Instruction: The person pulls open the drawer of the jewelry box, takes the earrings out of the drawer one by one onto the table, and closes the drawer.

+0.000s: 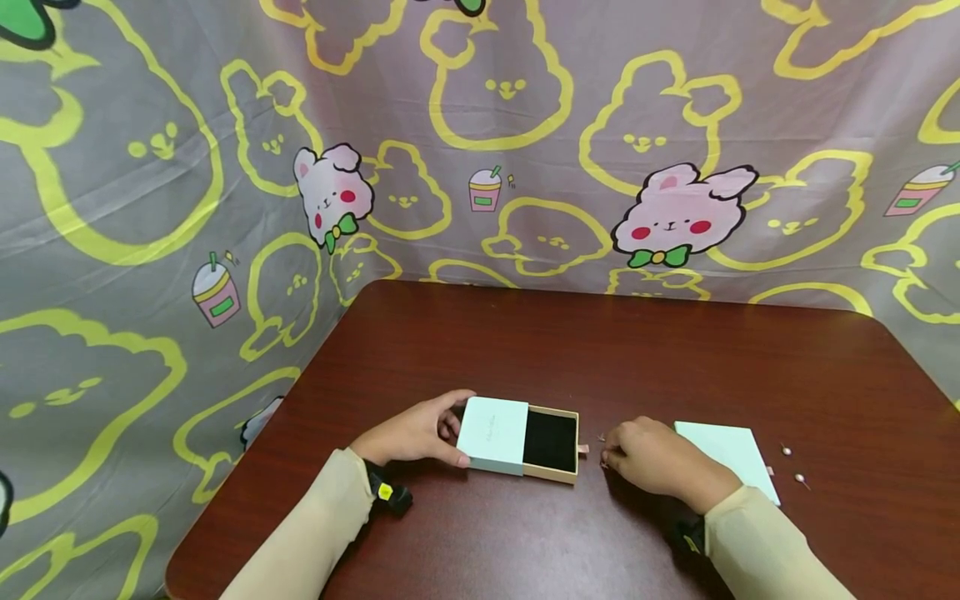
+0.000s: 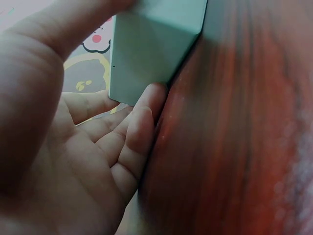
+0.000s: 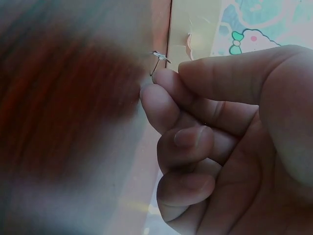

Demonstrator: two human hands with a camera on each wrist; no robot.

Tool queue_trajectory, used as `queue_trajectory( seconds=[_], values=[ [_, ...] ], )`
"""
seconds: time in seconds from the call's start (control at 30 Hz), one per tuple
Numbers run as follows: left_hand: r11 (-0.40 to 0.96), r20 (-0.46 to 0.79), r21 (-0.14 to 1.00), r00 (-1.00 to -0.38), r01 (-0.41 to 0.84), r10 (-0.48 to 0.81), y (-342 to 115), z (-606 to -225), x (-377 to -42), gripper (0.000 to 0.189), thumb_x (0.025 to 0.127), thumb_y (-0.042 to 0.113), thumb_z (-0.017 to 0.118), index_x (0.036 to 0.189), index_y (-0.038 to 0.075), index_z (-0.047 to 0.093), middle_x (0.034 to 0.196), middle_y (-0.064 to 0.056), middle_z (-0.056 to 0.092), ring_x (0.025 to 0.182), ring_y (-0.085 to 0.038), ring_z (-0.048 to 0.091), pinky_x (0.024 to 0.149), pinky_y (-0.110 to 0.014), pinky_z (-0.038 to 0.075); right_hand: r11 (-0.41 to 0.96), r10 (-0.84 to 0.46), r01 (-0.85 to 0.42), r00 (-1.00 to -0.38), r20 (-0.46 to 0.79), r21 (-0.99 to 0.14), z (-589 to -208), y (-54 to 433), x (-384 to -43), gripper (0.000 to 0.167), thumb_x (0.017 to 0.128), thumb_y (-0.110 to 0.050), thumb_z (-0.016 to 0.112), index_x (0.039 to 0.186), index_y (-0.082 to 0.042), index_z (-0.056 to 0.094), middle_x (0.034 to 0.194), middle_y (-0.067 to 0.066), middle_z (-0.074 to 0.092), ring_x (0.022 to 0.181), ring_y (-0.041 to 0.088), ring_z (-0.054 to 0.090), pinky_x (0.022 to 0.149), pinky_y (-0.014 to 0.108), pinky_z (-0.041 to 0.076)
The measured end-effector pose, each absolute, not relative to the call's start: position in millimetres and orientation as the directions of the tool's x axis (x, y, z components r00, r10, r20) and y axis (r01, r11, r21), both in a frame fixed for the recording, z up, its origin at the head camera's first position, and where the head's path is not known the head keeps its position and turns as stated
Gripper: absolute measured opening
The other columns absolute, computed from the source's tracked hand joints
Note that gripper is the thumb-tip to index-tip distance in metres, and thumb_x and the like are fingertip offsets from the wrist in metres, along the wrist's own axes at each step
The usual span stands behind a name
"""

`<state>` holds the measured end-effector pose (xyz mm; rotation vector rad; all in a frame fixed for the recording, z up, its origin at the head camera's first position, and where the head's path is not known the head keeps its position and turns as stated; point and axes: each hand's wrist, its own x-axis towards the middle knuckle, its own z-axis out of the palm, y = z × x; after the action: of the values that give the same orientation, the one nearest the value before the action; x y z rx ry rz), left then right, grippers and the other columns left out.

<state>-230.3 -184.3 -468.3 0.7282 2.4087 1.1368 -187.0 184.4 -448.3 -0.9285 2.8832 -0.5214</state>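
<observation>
My left hand (image 1: 416, 432) grips the closed end of a pale mint slide-out jewelry box (image 1: 489, 435), thumb on the near edge and forefinger on the far one. Its gold-edged drawer, lined with black foam (image 1: 551, 439), stands partly pulled out to the right, with a pink ribbon tab (image 1: 583, 450). Just right of that tab, my right hand (image 1: 651, 454) is low over the table with curled fingers. Its thumb and forefinger pinch at a tiny thin metal earring (image 3: 160, 57), which shows at the fingertips. Another tiny metal piece (image 1: 602, 437) lies beside the knuckles.
A second flat mint box (image 1: 731, 457) lies partly behind the right wrist. Two pearl earrings (image 1: 786, 451) rest to its right. The dark reddish wooden table (image 1: 495, 342) meets a patterned cloth (image 1: 525, 100) at the back and left.
</observation>
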Motion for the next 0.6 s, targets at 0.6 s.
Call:
queue_trajectory(
  seconds=[0.6],
  values=[
    [0.546, -0.121, 0.787, -0.796, 0.287, 0.593, -184.4, -469.1, -230.6, 0.101, 0.07, 0.038, 0.089, 0.15, 0.014, 0.033, 0.112, 0.001, 0.056, 0.095, -0.017, 0.057, 0.082, -0.037, 0.047, 0.801, -0.514, -0.492, -0.857, 0.03, -0.34, -441.5, 186.7, -188.4, 0.029, 0.091, -0.011, 0.064, 0.065, -0.02, 0.058, 0.06, -0.012, 0.045, 0.056, 0.005, 0.039, 0.057, 0.03, 0.038]
  ],
)
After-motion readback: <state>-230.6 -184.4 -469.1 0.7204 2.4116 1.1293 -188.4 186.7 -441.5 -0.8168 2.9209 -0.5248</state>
